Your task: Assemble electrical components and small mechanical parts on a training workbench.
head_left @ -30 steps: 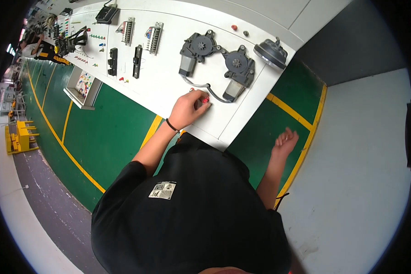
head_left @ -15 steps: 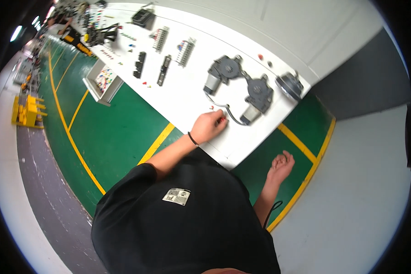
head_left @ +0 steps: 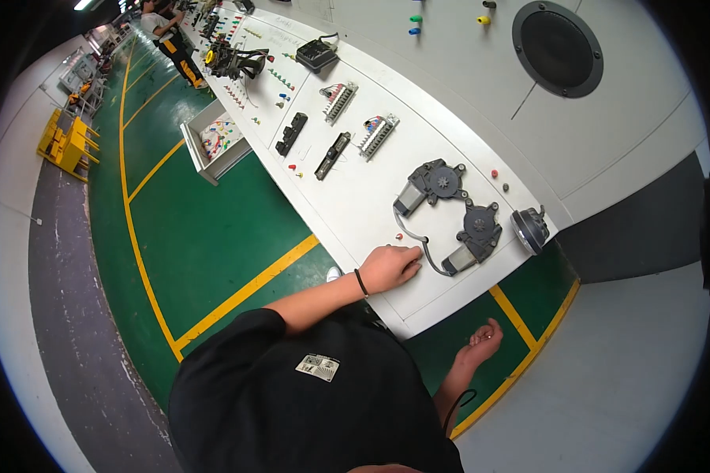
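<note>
My left hand [head_left: 392, 268] rests at the near edge of the white bench [head_left: 434, 302], fingers curled in and pointing right; whatever lies inside them is hidden. Just beyond its knuckles stands a small red jack [head_left: 399, 236]. A grey cable [head_left: 428, 254] passes close to the fingertips and runs to a geared motor [head_left: 480, 229] with a silver can. A second geared motor [head_left: 442, 183] sits beside it, farther left. Past the bench's right edge, my right hand [head_left: 483, 340] hangs over the floor, palm up, fingers loosely bent and apart, nothing visible in it.
A round dark horn-like part [head_left: 530, 230] occupies the bench's right end. Farther left are terminal strips [head_left: 378, 137], black connector blocks [head_left: 333, 156] and a black box [head_left: 317, 54]. An open drawer [head_left: 217, 150] juts over the green floor. Another person [head_left: 173, 47] stands far off.
The view has shifted, so the bench shows lower and farther right. A bit of red at my left fingertips is now out of sight. My right hand stays beside the bench.
</note>
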A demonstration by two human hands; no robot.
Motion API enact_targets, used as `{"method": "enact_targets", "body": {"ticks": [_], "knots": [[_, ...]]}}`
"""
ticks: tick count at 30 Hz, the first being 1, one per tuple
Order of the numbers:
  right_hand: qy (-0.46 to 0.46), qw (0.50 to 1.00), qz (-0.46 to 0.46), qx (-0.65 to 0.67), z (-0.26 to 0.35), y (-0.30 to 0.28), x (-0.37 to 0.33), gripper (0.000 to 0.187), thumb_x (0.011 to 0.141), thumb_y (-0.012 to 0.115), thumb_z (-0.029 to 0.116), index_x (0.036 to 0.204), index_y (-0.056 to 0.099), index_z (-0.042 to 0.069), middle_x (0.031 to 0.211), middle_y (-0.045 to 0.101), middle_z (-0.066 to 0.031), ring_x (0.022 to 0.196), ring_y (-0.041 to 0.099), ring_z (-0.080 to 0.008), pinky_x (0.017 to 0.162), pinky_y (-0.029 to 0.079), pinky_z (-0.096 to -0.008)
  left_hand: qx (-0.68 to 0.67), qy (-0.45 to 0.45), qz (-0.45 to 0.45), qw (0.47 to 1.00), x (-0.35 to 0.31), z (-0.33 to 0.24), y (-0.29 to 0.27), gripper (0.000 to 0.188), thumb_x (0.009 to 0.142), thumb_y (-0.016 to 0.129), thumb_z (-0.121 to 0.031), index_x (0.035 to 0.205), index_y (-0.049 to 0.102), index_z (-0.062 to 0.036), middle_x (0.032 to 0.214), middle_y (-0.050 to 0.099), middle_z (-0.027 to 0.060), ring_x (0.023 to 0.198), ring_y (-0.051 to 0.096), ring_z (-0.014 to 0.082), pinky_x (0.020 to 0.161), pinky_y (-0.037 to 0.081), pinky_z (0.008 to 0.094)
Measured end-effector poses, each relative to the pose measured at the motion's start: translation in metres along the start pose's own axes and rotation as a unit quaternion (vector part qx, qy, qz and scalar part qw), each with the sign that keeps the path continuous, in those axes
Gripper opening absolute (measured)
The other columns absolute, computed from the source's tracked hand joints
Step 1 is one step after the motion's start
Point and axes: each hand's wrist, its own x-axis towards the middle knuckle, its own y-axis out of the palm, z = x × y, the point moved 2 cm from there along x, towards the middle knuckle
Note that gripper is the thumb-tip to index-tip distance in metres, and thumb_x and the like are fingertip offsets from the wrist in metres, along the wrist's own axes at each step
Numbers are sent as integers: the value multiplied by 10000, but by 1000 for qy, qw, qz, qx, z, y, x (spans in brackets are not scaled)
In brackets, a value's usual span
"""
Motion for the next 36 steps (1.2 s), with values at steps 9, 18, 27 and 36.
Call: {"method": "enact_targets", "body": {"ticks": [9, 18, 27, 36], "knots": [[-64, 995, 3, -70, -13, 6, -12, 249, 952, 516, 237, 1079, 660, 78, 904, 566, 24, 752, 436, -75, 724, 332, -229, -14, -11, 20, 1000, -5, 9, 10, 163, 934, 640, -209, 948, 558, -70, 739, 635, 174, 672, 638, 388, 604, 504, 479], [-2, 998, 54, 35, -11, 9, -40, 159, 957, 525, 178, 959, 627, 56, 685, 491, 14, 495, 323, -40, 445, 202, -203, 55, -9, -22, 998, 3, -3, 7, 186, 923, 644, -247, 863, 572, -87, 600, 598, 144, 571, 622, 354, 526, 492, 461], [-1, 998, 65, 13, -17, 6, -42, 214, 976, 495, 192, 962, 635, 31, 676, 502, -2, 496, 340, -45, 438, 202, -207, 135, -26, 29, 990, 13, -8, 1, 240, 907, 658, -270, 770, 592, -84, 610, 608, 135, 577, 621, 360, 536, 498, 460], [18, 996, 85, 3, -21, -8, -40, 209, 991, 503, 188, 956, 618, 18, 668, 528, -21, 469, 366, -64, 425, 238, -213, 86, 22, 7, 996, 6, 2, 14, 210, 865, 719, -181, 860, 552, -54, 747, 661, 130, 652, 658, 338, 586, 526, 425]]}}
